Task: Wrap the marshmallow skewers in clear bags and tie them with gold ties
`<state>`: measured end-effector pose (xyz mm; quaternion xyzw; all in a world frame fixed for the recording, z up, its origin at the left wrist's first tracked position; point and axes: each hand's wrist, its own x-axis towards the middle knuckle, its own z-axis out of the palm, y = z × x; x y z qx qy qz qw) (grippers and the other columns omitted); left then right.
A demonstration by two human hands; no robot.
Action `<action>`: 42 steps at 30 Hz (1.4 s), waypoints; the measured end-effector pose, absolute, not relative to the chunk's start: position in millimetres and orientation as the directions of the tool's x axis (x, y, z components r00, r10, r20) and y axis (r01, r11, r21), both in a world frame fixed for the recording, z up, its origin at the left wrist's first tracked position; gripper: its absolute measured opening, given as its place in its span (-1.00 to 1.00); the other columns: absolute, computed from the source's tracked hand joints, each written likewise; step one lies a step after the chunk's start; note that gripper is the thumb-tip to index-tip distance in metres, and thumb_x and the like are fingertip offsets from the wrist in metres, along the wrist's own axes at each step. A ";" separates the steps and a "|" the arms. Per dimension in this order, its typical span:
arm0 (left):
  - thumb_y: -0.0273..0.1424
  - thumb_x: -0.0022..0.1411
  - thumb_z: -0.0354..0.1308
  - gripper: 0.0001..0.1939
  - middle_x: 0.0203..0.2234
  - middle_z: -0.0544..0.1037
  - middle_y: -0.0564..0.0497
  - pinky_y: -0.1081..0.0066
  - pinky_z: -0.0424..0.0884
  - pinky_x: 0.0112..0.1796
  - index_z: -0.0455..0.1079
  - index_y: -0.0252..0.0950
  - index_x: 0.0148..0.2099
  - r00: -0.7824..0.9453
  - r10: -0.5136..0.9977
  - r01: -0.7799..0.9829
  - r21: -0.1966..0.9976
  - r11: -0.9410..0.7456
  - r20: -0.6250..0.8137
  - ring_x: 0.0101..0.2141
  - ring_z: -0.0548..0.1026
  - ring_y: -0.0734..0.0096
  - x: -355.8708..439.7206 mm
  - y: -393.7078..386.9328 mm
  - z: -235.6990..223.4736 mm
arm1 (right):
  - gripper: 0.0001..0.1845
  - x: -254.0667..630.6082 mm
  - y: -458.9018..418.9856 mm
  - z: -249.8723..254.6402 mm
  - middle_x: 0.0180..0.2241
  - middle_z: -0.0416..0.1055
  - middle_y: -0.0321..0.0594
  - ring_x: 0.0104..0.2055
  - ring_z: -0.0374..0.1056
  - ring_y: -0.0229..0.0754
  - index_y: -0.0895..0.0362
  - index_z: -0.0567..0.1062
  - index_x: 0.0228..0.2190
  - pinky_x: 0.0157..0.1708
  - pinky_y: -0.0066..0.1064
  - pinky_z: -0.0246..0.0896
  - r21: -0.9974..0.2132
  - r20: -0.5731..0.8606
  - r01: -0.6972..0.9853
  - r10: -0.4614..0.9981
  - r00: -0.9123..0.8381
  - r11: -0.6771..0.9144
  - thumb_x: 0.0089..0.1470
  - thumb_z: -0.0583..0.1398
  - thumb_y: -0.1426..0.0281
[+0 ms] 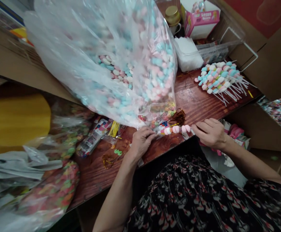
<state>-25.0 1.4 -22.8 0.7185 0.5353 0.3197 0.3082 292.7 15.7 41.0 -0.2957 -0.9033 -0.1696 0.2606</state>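
A candy skewer (176, 129) of pink, white and orange pieces stretches level between my two hands, just above the table's front edge. My right hand (210, 132) is closed around its right end, where a bit of pale stick shows. At the skewer's left end, the fingers of my left hand (142, 141) are pinched together; a clear wrapper may be there, but it is too blurred to tell. Behind the skewer lie a bundle of brown-gold ties (178, 117) and gummy candies at the mouth of a large clear bag (152, 80) of pastel candies.
Finished candy skewers (219, 77) lie piled at the right of the wooden table (188, 100). A clear bin (213, 51) stands behind them. Yellow ties (114, 129) and a printed packet (93, 137) lie left of my hands. Bagged gummies (51, 193) fill the far left.
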 end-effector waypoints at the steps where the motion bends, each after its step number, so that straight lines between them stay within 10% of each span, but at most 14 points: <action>1: -0.37 0.22 0.21 -0.85 -0.45 0.54 0.00 0.41 0.38 -0.29 0.58 -0.26 -0.36 0.233 0.963 0.573 0.781 -0.246 0.133 -0.38 0.49 0.41 -25.0 1.3 -22.4 | -0.88 292.1 15.9 40.9 -0.45 0.48 -0.28 -0.42 0.19 -0.28 0.13 0.52 -0.34 -0.40 -0.34 -0.02 0.163 0.575 0.612 0.430 -0.696 0.774 0.15 0.16 0.51; 15: -0.41 0.21 0.23 -0.88 -0.42 0.55 -0.01 0.41 0.39 -0.29 0.58 -0.24 -0.34 0.317 0.935 0.590 0.739 -0.325 0.158 -0.36 0.48 0.41 -26.4 3.0 -21.0 | -0.80 279.3 22.8 39.5 -0.51 0.37 -0.24 -0.40 0.13 -0.21 0.17 0.53 -0.34 -0.40 -0.31 -0.03 0.122 0.516 0.522 0.396 -0.760 0.844 0.18 0.09 0.49; 22: -0.35 0.24 0.20 -0.84 -0.42 0.54 -0.03 0.37 0.39 -0.25 0.56 -0.26 -0.34 0.307 0.941 0.573 0.762 -0.301 0.141 -0.35 0.47 0.38 -26.9 1.8 -21.7 | -0.72 265.5 15.4 23.5 -0.48 0.38 -0.22 -0.41 0.15 -0.22 0.13 0.51 -0.43 -0.40 -0.33 0.00 -0.099 0.484 0.564 0.535 -0.693 0.820 0.17 0.02 0.54; 29: -0.29 0.21 0.22 -0.61 -0.19 0.49 -0.10 0.26 0.35 -0.11 0.45 -0.23 0.09 0.338 0.931 0.665 0.665 -0.340 0.138 -0.16 0.42 0.25 -23.2 -3.1 -24.9 | -0.77 259.2 29.4 23.0 -0.46 0.44 -0.23 -0.40 0.19 -0.23 0.12 0.52 -0.38 -0.39 -0.32 -0.02 -0.121 0.535 0.512 0.491 -0.688 0.850 0.17 0.07 0.49; 42: -0.42 0.30 0.01 -0.77 -0.24 0.55 -0.10 0.31 0.37 -0.17 0.43 -0.28 -0.07 0.504 0.856 0.616 0.648 -0.448 0.112 -0.22 0.48 0.26 -8.8 -12.1 11.4 | -0.73 271.0 45.3 47.8 -0.49 0.43 -0.24 -0.42 0.24 -0.25 0.14 0.49 -0.41 -0.40 -0.37 0.01 -0.137 0.481 0.464 0.469 -0.741 0.875 0.19 0.02 0.48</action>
